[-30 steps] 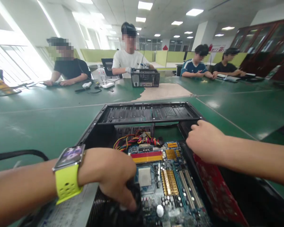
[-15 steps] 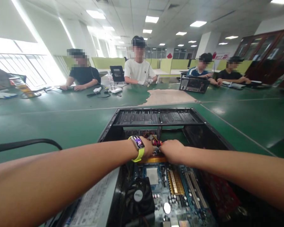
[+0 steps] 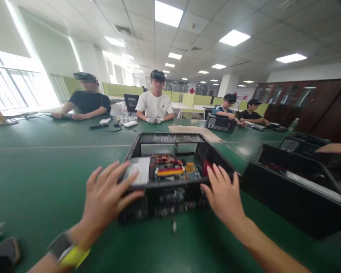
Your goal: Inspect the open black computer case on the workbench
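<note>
head view, change: half a second ago both hands reached deep among the wires inside the computer case (image 3: 170,178); now they are drawn back to its near end, and the case sits farther off
left hand (image 3: 105,199): fingers (image 3: 118,170) spread open, lying on the case's near left corner, grasping nothing
right hand (image 3: 223,195): fingers splayed, released, at the near right corner
case: open-topped, on the green surface (image 3: 45,170)
case contents: blue motherboard (image 3: 176,170) with red and yellow slots, white-labelled box (image 3: 139,170) at left
second case (image 3: 295,182): just to the right, open, insides too dark to tell
</note>
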`<state>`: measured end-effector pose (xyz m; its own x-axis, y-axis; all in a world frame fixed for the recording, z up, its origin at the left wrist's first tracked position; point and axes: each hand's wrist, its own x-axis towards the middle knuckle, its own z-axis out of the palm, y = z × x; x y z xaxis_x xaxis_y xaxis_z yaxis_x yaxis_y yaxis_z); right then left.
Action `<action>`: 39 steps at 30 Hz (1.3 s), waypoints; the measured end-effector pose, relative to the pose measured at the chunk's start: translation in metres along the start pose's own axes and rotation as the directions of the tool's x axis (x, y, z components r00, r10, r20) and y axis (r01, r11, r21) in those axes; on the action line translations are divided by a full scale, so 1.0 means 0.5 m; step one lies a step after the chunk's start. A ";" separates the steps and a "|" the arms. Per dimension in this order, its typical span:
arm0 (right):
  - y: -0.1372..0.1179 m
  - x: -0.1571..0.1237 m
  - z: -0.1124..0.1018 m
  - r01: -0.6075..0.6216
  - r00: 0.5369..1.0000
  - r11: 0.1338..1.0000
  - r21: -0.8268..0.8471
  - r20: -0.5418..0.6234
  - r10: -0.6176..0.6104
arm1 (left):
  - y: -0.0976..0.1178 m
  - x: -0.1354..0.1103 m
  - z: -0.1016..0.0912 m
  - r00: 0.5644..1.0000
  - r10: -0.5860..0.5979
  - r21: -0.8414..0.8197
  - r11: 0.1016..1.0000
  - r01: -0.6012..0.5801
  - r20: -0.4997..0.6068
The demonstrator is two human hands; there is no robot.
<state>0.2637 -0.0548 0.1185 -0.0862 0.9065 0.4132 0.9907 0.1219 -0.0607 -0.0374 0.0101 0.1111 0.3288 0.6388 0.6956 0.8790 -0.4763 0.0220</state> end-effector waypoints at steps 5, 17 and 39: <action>0.185 -0.025 -0.079 -0.035 0.999 0.965 -0.262 -0.007 0.034 | 0.120 0.006 0.026 0.984 0.146 -0.096 0.983 -0.156 -0.106; 0.498 -0.018 -0.086 -0.324 0.880 0.932 -0.163 0.310 0.360 | 0.157 -0.035 0.058 0.955 0.268 -0.457 0.870 -0.183 0.127; 0.049 0.012 -0.011 0.416 0.677 0.907 -0.061 0.687 -0.264 | 0.321 0.120 -0.022 0.226 0.401 -0.310 0.883 -0.352 0.888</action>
<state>0.2878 -0.0488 0.1245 -0.3923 0.8590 -0.3290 0.8694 0.4631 0.1724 0.1199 -0.0345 0.1641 0.7337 0.4893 -0.4715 0.5537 -0.8327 -0.0024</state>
